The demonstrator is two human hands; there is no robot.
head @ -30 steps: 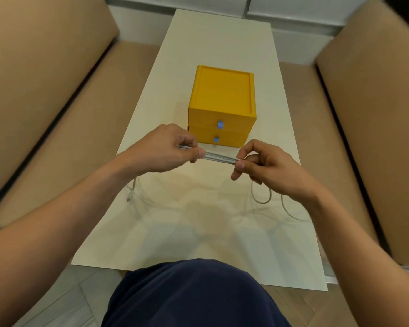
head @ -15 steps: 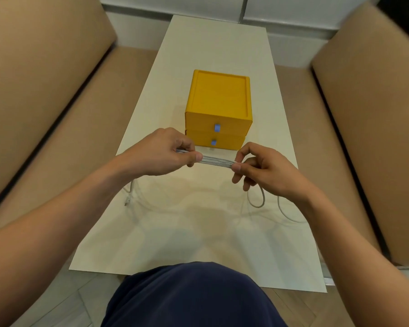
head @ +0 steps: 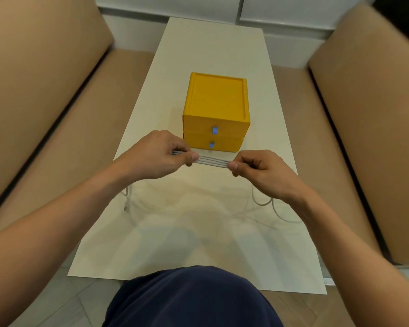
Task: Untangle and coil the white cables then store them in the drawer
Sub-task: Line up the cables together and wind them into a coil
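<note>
A flat bundle of several white cable strands (head: 212, 162) is stretched between my two hands above the table. My left hand (head: 156, 156) pinches its left end and my right hand (head: 257, 172) pinches its right end. Loose white cable (head: 265, 204) hangs from under my right hand and loops on the table. A cable end with a connector (head: 126, 206) lies below my left forearm. Just behind my hands stands the yellow drawer box (head: 216, 100), both drawers closed, each with a blue pull (head: 214, 130).
The cream table (head: 198, 244) runs lengthwise away from me. Tan sofa seats (head: 45, 114) flank it on both sides. My dark blue clothing (head: 191, 298) fills the bottom of the view.
My hands have drawn slightly apart, showing a longer stretch of the bundled cable. My right fingers have curled in tighter. The view has shifted a little.
</note>
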